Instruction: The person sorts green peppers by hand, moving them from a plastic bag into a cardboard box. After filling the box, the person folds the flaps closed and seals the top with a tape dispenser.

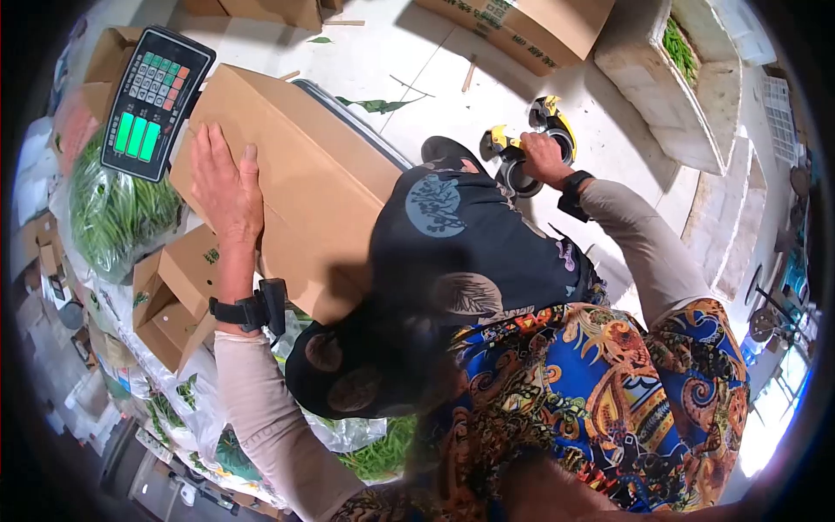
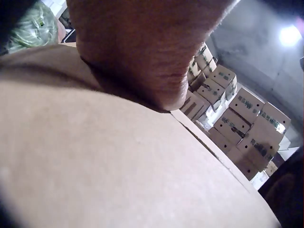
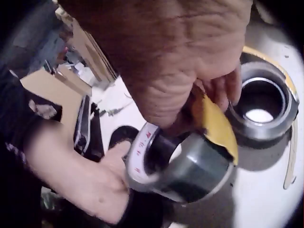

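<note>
A closed cardboard box (image 1: 300,174) lies tilted beside the scale display, and the left hand (image 1: 228,187) rests flat on its top with straight fingers. In the left wrist view the heel of that hand (image 2: 137,52) presses on the cardboard (image 2: 118,156). Down by the floor the right hand (image 1: 545,161) grips a yellow tape dispenser (image 1: 503,139). The right wrist view shows the right hand (image 3: 190,61) with its fingers curled round the yellow part (image 3: 216,126), above a clear tape roll (image 3: 190,166). A second dispenser with a tape roll (image 3: 266,128) is right beside it.
A scale display (image 1: 148,104) with lit green windows stands at the upper left. Bagged green vegetables (image 1: 117,204) and an open carton (image 1: 174,296) lie below it. Foam boxes (image 1: 652,96) stand at the right, another carton (image 1: 531,30) at the top. A foot (image 3: 114,159) is near the tape.
</note>
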`<control>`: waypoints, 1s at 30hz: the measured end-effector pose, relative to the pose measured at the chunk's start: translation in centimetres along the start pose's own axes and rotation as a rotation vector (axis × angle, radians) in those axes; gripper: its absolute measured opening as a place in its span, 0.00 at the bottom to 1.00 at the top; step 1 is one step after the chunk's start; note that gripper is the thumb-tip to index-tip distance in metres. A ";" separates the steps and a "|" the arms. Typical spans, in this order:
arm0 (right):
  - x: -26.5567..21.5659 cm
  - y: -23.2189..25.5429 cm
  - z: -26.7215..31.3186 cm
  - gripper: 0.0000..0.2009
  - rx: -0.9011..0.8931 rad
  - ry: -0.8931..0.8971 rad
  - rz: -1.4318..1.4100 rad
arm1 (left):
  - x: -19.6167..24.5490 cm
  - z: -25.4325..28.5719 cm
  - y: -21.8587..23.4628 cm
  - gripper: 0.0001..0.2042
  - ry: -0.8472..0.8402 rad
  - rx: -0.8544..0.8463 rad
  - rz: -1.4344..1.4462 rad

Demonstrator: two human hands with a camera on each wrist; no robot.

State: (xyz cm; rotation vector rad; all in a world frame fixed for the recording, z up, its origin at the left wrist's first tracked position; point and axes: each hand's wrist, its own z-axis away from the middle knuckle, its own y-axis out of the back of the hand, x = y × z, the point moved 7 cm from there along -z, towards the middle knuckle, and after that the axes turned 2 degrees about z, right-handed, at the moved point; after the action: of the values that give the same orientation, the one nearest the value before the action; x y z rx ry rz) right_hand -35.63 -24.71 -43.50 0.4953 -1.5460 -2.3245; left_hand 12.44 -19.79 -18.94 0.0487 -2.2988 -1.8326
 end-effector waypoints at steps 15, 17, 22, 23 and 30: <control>-11.6 28.0 -4.1 0.19 -0.152 0.141 -1.602 | 0.3 2.2 -0.5 0.34 0.033 -0.064 0.042; -15.2 30.4 -4.7 0.20 -0.160 0.306 -1.568 | 1.9 4.1 0.9 0.34 0.026 -0.145 0.114; -24.8 34.5 -5.5 0.25 -0.142 0.535 -1.309 | 3.6 8.2 3.0 0.37 0.005 -0.233 0.261; -26.6 35.5 -5.9 0.28 -0.071 0.603 -1.213 | 4.5 8.4 3.6 0.38 -0.043 -0.258 0.268; -35.9 37.3 -4.2 0.38 0.150 0.939 -0.547 | 5.9 10.2 5.7 0.29 -0.188 -0.216 0.377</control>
State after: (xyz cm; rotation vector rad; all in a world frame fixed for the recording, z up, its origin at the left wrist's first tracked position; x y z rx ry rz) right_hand 0.60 -26.47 -6.33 1.8983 -1.1645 -1.7705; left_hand 5.45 -9.53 -14.80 -0.5699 -2.0255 -1.9290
